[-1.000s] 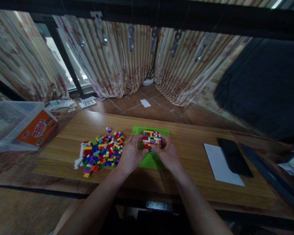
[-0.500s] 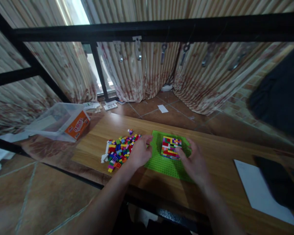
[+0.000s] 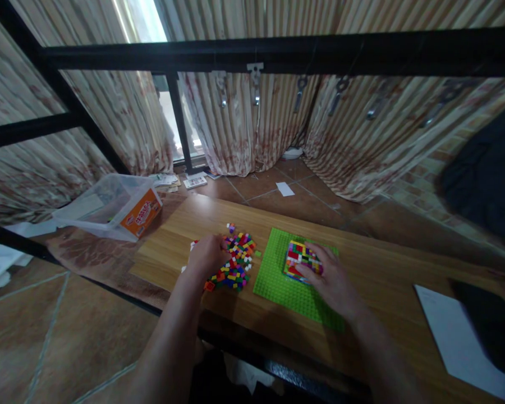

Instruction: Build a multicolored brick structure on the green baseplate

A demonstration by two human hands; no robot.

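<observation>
A pile of small multicoloured toy bricks [image 3: 234,276] lies on the wooden table. Over its left part is my left hand [image 3: 207,257], fingers curled down among the bricks; whatever they pinch is hidden. To the right of the pile lies a green studded baseplate [image 3: 273,283]. On it sits a low block built of coloured bricks [image 3: 295,255]. My right hand [image 3: 330,280] grips this block from the right, thumb on the near side and fingers over the far side, covering part of its top.
A clear plastic box [image 3: 103,224] with an orange label stands beyond the table's left end. White paper [image 3: 450,336] and a dark flat object [image 3: 483,320] lie at the right. A black metal bar [image 3: 278,56] with hanging metal clips crosses ahead, before curtains [image 3: 244,123].
My left hand has moved left from beside the baseplate onto the brick pile. My right hand has closed in on the brick block. The camera view has shifted slightly.
</observation>
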